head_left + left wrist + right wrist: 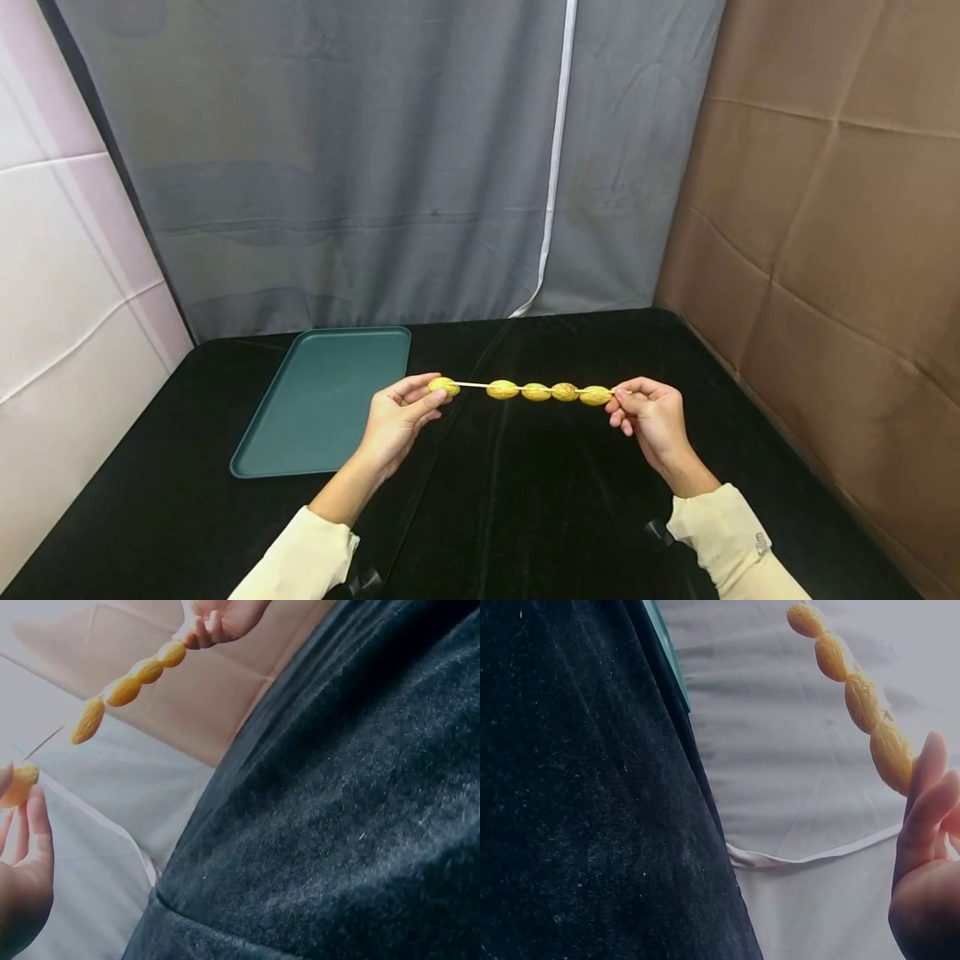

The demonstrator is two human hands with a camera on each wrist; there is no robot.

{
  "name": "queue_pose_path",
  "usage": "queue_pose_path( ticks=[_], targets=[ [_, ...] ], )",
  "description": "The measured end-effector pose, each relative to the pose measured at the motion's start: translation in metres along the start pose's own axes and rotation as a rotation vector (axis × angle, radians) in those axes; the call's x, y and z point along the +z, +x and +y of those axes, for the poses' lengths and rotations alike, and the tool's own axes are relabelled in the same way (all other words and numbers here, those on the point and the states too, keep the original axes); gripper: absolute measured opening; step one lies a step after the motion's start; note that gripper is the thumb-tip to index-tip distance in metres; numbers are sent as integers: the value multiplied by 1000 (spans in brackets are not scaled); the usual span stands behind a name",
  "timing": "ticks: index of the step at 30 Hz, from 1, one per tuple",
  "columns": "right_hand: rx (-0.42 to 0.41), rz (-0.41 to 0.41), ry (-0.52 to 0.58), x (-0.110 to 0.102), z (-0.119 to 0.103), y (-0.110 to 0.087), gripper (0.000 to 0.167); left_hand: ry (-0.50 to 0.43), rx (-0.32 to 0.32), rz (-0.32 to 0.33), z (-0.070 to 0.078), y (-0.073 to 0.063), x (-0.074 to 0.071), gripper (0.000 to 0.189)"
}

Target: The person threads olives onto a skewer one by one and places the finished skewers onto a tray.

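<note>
Several yellow, oval, wrinkled fruits sit in a row along a thin pale skewer, held level above the table in the head view. My left hand pinches another yellow fruit between thumb and fingers at the skewer's left end. A bare stretch of skewer separates that fruit from the row. At the other end, my right hand pinches the skewer just beyond the last fruit. The right wrist view shows this end fruit against the fingertips.
A dark green tray lies on the black cloth-covered table, left of and partly behind my left forearm. Grey curtain hangs at the back, brown cloth on the right and pale cloth on the left.
</note>
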State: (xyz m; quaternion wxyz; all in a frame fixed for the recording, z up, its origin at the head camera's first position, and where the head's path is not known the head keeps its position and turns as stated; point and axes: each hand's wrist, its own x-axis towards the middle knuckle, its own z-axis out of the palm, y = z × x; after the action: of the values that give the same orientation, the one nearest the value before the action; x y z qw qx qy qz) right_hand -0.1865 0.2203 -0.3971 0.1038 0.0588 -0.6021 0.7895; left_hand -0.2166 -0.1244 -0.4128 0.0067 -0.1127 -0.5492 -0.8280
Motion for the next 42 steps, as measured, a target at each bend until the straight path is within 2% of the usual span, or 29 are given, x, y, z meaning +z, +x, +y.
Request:
queue_pose_path(
  ticks=[9,13,20,25,33,42],
  targets=[
    [-24,-26,-11,-2,-2,-1,27,14,71,-15,-4,-1,7,26],
    [-44,-50,-18,-1,-2,1,27,12,64,-7,-6,-2,7,23],
    [-42,-51,-35,4,-1,2,29,-15,41,6,-9,-4,10,31],
    [-35,-48,-29,8,0,2,30,-59,44,4,-9,-5,13,27],
    [-24,-61,-27,9,2,3,29,-56,34,7,-10,-5,13,22],
    [-28,-64,-31,11,1,3,27,-45,28,0,-13,-5,16,39]
  ],
)
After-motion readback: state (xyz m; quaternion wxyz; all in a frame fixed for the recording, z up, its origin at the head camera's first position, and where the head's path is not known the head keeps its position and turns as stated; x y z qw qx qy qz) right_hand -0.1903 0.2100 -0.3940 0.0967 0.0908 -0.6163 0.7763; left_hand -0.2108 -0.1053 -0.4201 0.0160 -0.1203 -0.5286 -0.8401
